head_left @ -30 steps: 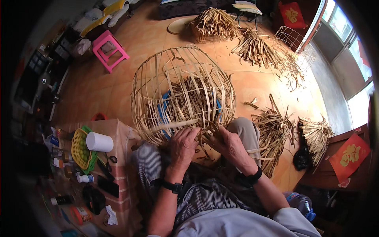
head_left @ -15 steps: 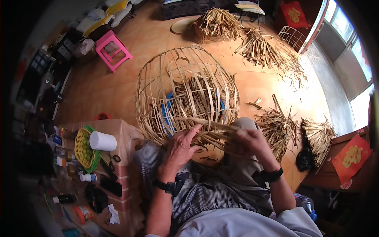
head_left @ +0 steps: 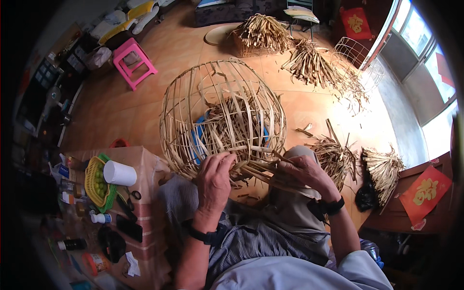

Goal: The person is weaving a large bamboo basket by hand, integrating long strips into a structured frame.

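A round, open-ribbed basket frame [head_left: 170,104] of pale strips lies in front of my knees, its near edge by my hands. My left hand [head_left: 215,180] is curled over that edge, with its fingers pressed on the strips. To its right, my right hand [head_left: 305,171] pinches a dried, tan plant strip [head_left: 263,150] that runs to the basket and passes around a rib. Below it, several loose strip ends [head_left: 263,175] stick out toward my right knee. Through the ribs I see a heap of dried strips [head_left: 229,113] and parts of a blue tub [head_left: 198,135].
Bundles of dried strips [head_left: 333,157] stand right of my knee, with more [head_left: 309,63] at the far right. On my left is a table [head_left: 145,166] with a yellow basket of green fruit [head_left: 96,181] and a white cylinder [head_left: 120,173]. A pink stool [head_left: 133,63] stands beyond.
The strip that lay across the basket's edge is now around a rib and drawn right. My left hand has moved slightly left and down. The whole view has shifted a little.
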The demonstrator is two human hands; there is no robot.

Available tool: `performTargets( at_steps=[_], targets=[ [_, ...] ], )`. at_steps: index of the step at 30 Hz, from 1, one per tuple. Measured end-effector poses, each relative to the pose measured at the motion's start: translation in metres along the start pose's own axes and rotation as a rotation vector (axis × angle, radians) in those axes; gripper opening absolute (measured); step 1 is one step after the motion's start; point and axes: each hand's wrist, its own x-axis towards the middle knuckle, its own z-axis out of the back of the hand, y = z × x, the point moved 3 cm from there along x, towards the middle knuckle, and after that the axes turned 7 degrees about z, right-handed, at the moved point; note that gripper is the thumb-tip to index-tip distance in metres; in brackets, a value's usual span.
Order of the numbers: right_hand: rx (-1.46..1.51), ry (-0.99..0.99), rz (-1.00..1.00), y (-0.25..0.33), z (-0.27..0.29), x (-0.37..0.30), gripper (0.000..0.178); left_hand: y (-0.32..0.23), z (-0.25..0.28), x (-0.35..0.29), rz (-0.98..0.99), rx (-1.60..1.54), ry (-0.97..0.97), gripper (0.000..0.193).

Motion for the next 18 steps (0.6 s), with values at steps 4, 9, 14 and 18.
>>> performTargets(
  at_steps=[4, 9, 14, 18],
  targets=[
    [0.082, 0.109, -0.026, -0.004, -0.017, 0.007, 0.046, -0.014, -0.026, 0.0, -0.041, 0.069, 0.008, 0.028],
    [0.798, -0.244, -0.16, -0.067, -0.011, 0.001, 0.037, -0.005, -0.035, -0.001, -0.009, 0.145, 0.108, 0.028],
    [1.38, -0.657, -0.113, -0.107, -0.016, 0.025, 0.034, -0.008, -0.036, 0.006, 0.042, 0.123, 0.122, 0.031],
    [1.313, -0.773, -0.251, -0.164, -0.046, 0.06, 0.027, -0.001, -0.034, 0.008, -0.121, 0.071, 0.166, 0.043]
  ],
)
